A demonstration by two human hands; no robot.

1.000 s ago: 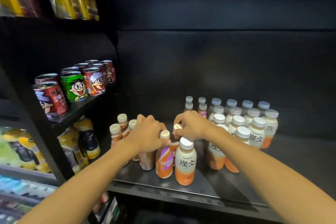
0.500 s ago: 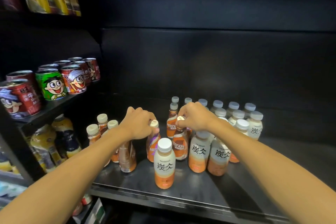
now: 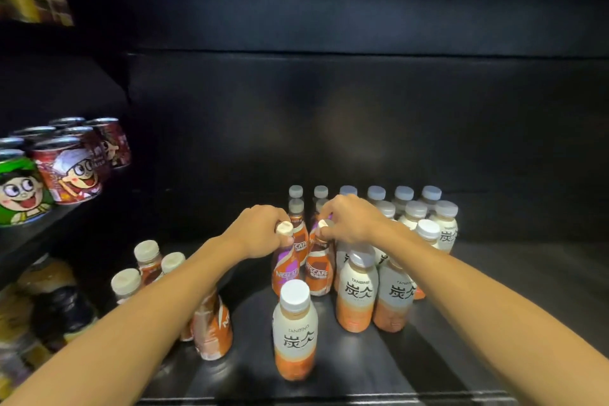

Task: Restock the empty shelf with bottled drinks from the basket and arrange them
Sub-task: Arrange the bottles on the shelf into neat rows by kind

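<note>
Far left, on a separate higher shelf, cartoon-printed cans [image 3: 67, 171] stand in rows; they are no part of this job. Below and right of them, at the left end of the black shelf [image 3: 514, 280], a loose cluster of cream-capped coffee bottles [image 3: 145, 257] stands unaligned, partly hidden by the left forearm; in my judgement these await sorting.

The left hand [image 3: 255, 232] is closed over the cap and neck of a purple-labelled Nescafe bottle [image 3: 286, 269], its fingers [image 3: 263, 212] curled round the top. Gripping at the cap keeps the hand clear of the neighbouring bottles, which stand touching. Just beside it, the right hand [image 3: 351, 219] pinches the cap of a brown-labelled Nescafe bottle [image 3: 318, 270] in the same manner. Both bottles stand upright on the shelf, side by side, in line with two further Nescafe columns behind; the pair appears to be extending those rows forward.

Near centre, one white-capped Tanbing bottle [image 3: 295, 333] stands alone at the front, out of line. To the right, the Tanbing block [image 3: 415, 227] is packed in ordered rows, labels facing out.

The basket is not in view.
</note>
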